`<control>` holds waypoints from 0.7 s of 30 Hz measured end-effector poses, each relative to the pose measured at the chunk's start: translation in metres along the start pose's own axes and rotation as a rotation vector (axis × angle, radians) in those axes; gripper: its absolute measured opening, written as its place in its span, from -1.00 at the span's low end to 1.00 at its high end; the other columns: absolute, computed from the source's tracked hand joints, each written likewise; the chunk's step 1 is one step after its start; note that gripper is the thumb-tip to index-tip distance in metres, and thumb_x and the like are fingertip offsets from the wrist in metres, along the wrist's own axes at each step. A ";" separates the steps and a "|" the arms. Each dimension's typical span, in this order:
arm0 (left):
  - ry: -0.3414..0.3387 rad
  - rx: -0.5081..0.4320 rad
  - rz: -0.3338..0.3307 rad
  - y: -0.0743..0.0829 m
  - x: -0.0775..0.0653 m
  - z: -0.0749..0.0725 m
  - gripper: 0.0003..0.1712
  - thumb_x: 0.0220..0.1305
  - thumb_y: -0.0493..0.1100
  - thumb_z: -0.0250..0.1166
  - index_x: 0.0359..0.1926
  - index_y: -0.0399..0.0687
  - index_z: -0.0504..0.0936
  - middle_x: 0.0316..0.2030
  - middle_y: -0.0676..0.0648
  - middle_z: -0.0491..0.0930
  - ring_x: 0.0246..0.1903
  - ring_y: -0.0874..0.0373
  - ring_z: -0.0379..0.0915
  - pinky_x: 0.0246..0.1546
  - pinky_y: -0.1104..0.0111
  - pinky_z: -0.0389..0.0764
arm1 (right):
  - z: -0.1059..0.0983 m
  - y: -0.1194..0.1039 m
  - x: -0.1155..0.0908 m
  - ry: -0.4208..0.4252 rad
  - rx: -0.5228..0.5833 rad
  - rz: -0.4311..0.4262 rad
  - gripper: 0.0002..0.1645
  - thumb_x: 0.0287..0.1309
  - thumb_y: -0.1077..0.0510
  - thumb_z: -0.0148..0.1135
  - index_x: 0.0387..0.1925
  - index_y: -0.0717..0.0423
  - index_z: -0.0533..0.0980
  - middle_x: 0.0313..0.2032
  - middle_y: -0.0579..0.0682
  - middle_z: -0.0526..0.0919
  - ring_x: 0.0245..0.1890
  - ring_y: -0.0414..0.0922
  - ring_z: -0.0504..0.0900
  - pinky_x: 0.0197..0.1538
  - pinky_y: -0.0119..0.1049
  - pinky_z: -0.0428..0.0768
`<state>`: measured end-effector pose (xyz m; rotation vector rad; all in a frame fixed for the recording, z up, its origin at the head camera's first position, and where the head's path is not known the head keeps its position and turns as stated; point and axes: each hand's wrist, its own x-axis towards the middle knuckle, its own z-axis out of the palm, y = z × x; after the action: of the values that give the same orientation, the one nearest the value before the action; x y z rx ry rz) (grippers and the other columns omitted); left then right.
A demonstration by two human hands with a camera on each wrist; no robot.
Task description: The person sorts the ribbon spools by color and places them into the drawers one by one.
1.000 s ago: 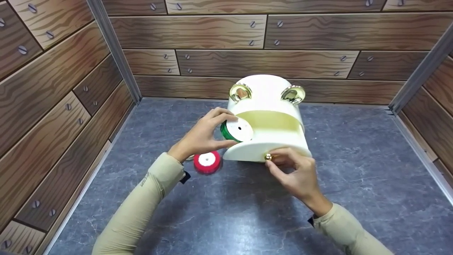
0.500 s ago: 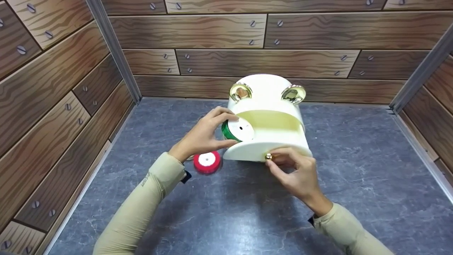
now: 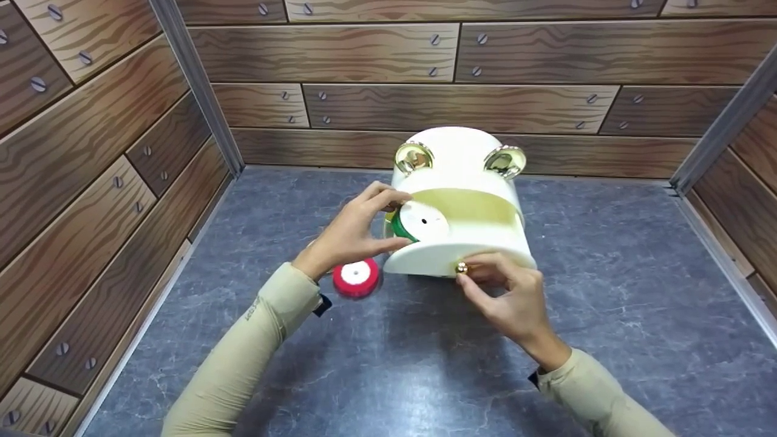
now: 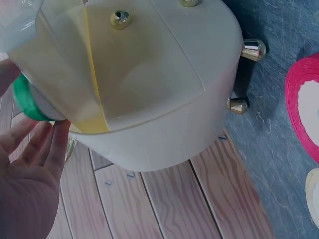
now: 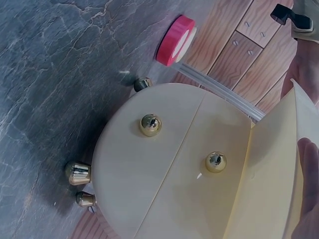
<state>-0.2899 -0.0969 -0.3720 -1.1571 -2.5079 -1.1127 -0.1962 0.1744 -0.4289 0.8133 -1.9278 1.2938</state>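
My left hand (image 3: pixel 355 227) is spread at the left side of a white box's pulled-out top drawer (image 3: pixel 485 233). A green ribbon spool (image 3: pixel 425 221) with a white face leans inside that drawer, just beyond my thumb and fingertips. In the left wrist view its green edge (image 4: pixel 27 99) shows between thumb and fingers. My right hand (image 3: pixel 510 297) pinches the small gold knob (image 3: pixel 461 267) on the drawer's curved front. Right-hand fingers (image 5: pixel 309 174) also show beside the drawer front in the right wrist view. Below it, two lower fronts carry gold knobs (image 5: pixel 150 125).
A red ribbon spool (image 3: pixel 356 278) lies on the grey marbled surface left of the box, with a pale spool (image 4: pixel 313 194) beside it. Gold ring-shaped parts (image 3: pixel 505 162) stick out at the box's sides. Gold feet (image 5: pixel 79 173) support it. Wood-patterned walls (image 3: pixel 376 54) enclose the area.
The green ribbon spool has shifted right, deeper into the drawer and out from between my left fingers, which have barely moved. My right hand stays on the knob.
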 end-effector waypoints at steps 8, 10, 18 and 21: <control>0.035 0.009 0.031 -0.001 0.002 0.003 -0.29 0.22 0.01 0.55 0.32 -0.13 0.55 -0.01 -0.06 0.57 0.07 0.15 0.59 0.20 0.38 0.60 | 0.001 0.001 0.001 0.010 0.007 -0.013 -0.65 -0.09 0.53 0.50 -0.21 0.23 0.70 -0.42 0.07 0.81 -0.42 -0.28 0.79 -0.39 -0.51 0.71; 0.041 0.015 0.041 -0.001 0.002 0.004 -0.32 0.23 -0.02 0.54 0.31 -0.13 0.56 -0.03 -0.06 0.58 0.06 0.15 0.60 0.19 0.39 0.60 | 0.001 0.001 0.001 0.010 0.008 -0.012 -0.65 -0.09 0.53 0.50 -0.21 0.23 0.70 -0.41 0.07 0.81 -0.42 -0.28 0.79 -0.39 -0.51 0.71; 0.065 0.018 0.047 -0.003 0.001 0.005 -0.37 0.28 -0.03 0.51 0.31 -0.09 0.57 -0.01 -0.06 0.60 0.06 0.15 0.59 0.19 0.34 0.61 | 0.001 0.002 0.000 0.009 0.010 -0.012 -0.64 -0.10 0.54 0.50 -0.21 0.24 0.70 -0.40 0.08 0.81 -0.42 -0.27 0.79 -0.39 -0.51 0.71; 0.110 0.015 0.066 -0.005 0.002 0.005 -0.40 0.31 -0.06 0.48 0.31 -0.11 0.57 -0.02 -0.09 0.61 0.05 0.12 0.59 0.19 0.28 0.63 | 0.001 0.003 0.000 0.010 0.008 -0.014 -0.64 -0.10 0.54 0.50 -0.21 0.24 0.70 -0.40 0.08 0.81 -0.41 -0.27 0.79 -0.38 -0.51 0.71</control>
<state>-0.2945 -0.0946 -0.3773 -1.1334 -2.3747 -1.1072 -0.1985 0.1740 -0.4306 0.8212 -1.9077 1.2954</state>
